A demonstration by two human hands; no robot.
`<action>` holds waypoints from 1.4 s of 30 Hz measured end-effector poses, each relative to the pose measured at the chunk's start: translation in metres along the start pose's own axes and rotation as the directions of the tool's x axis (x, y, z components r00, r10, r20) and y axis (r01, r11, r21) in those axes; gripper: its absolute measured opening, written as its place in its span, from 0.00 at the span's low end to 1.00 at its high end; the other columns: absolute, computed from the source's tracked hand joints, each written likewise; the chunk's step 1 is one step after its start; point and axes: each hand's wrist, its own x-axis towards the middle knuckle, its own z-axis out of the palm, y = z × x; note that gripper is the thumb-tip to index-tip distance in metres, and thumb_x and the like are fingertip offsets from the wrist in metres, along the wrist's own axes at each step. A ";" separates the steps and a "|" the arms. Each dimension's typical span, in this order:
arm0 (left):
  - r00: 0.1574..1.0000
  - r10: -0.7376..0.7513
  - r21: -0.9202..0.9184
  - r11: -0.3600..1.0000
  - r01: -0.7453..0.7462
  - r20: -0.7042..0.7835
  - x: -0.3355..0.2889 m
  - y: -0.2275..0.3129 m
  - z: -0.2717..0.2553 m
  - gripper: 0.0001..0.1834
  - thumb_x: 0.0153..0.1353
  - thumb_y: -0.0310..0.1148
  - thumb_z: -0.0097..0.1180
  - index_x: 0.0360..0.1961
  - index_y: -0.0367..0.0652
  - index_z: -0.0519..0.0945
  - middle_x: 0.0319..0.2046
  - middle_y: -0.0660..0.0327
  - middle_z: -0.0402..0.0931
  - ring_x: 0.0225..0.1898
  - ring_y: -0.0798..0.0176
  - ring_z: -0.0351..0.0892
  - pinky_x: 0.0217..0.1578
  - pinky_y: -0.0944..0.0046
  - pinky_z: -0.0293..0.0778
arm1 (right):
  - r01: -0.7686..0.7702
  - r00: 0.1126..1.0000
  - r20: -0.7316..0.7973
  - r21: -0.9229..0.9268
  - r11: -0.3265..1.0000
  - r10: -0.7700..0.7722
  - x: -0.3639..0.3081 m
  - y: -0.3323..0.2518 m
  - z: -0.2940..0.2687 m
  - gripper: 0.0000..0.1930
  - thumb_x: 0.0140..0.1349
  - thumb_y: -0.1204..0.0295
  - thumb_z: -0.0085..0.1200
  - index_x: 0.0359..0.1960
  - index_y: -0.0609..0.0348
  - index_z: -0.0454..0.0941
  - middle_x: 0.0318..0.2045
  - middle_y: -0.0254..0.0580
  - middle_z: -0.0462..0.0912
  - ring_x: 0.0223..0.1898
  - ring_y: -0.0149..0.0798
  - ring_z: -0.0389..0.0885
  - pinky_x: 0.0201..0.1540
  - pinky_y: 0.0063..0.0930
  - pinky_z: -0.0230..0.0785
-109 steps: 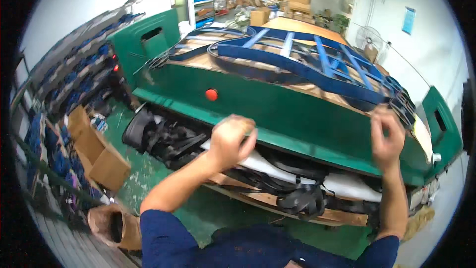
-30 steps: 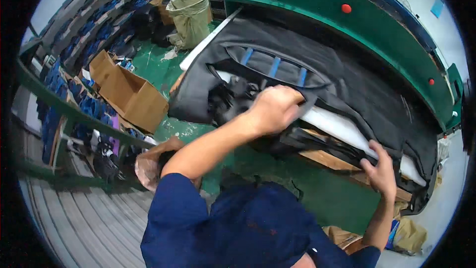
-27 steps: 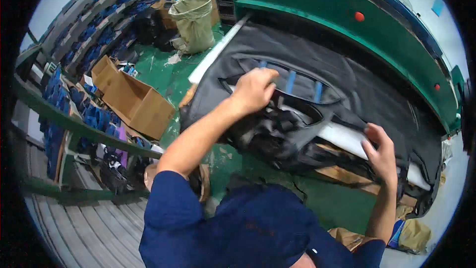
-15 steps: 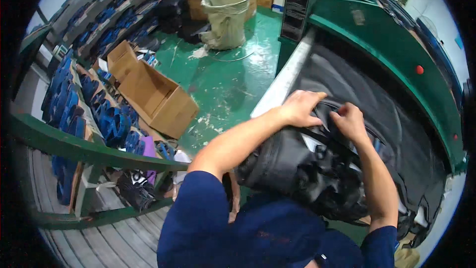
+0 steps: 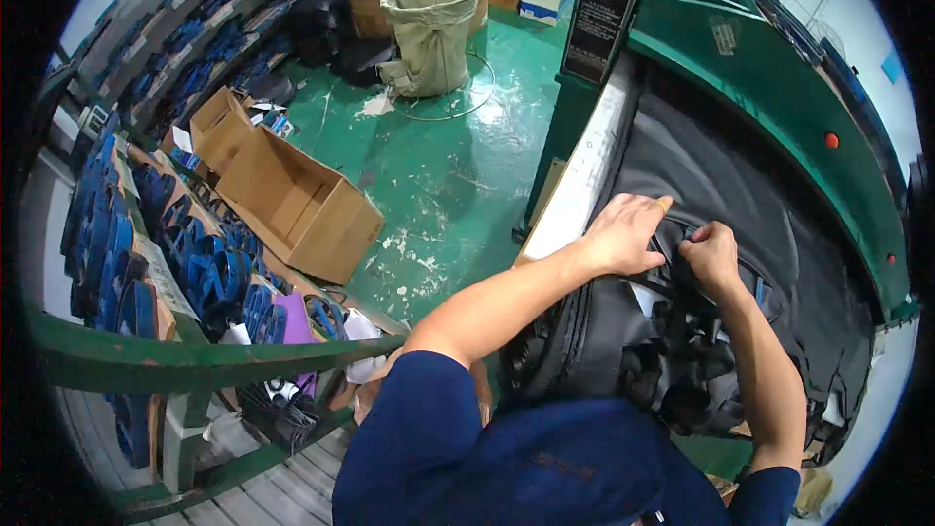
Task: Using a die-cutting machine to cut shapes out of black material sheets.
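Observation:
Black leather-like sheet material covers the bench under the green machine, with a pile of black cut pieces on its near part. My left hand rests on the material, fingers stretched forward and thumb apart. Just to its right, my right hand is closed in a pinch at a curved dark edge of the material; the fingertips partly hide what they grip. A small white patch shows among the black pieces below my left hand.
The green machine's curved beam arches over the far side, beside a black control panel with a red light. A cardboard box, a sack-lined bin, racks of blue cutting dies and a green rail stand left.
The view has shifted, and both hands appear slightly lower and farther right in it. They remain close together on the black material, the right one still pinched.

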 end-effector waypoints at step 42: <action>0.992 0.000 -0.035 0.999 0.005 0.124 -0.010 0.035 -0.009 0.43 0.40 0.39 0.76 0.60 0.40 0.72 0.50 0.46 0.78 0.53 0.43 0.77 0.54 0.51 0.73 | 0.171 0.923 -0.362 0.090 0.981 -0.128 -0.108 0.157 -0.058 0.16 0.54 0.62 0.66 0.33 0.63 0.77 0.33 0.49 0.81 0.38 0.51 0.80 0.42 0.41 0.73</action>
